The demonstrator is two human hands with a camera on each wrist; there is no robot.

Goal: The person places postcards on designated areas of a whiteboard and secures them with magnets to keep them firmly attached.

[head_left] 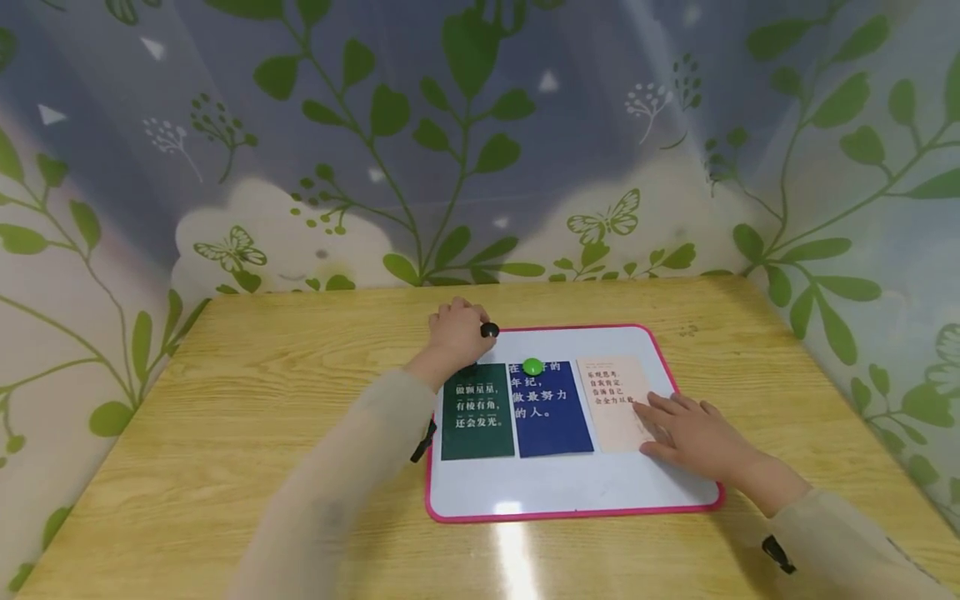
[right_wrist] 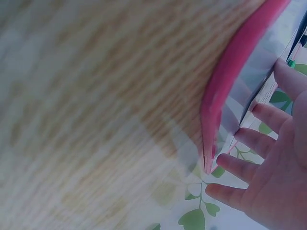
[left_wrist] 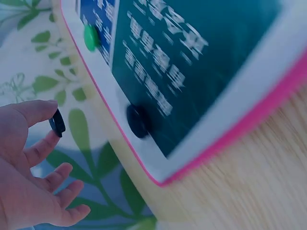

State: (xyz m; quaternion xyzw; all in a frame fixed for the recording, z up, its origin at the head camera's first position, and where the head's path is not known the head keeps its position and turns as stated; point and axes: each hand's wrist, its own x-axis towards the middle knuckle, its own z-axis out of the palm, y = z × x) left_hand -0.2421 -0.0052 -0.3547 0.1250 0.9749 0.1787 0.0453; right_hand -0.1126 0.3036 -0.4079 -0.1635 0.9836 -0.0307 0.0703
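A pink-framed whiteboard [head_left: 570, 487] lies on the wooden table [head_left: 225, 400]. Side by side on it are a dark green card [head_left: 477, 425], a blue card [head_left: 551, 417] and a pale pink card [head_left: 609, 392]. A green magnet [head_left: 532, 366] sits on the blue card's top edge. My left hand [head_left: 453, 333] hovers at the board's far left corner and pinches a small black magnet [head_left: 489, 330]. The left wrist view shows that held magnet [left_wrist: 57, 123] at my fingertips, and a second black magnet [left_wrist: 138, 121] stuck on the green card [left_wrist: 201, 57]. My right hand [head_left: 693, 433] lies flat on the pink card's near right part, fingers straight.
Leaf-patterned screens [head_left: 480, 150] close in the table at the back and on both sides. Bare wood [head_left: 750, 333] runs around the board on every side. The board's pink frame [right_wrist: 230, 81] passes just beside my right fingers [right_wrist: 240, 167].
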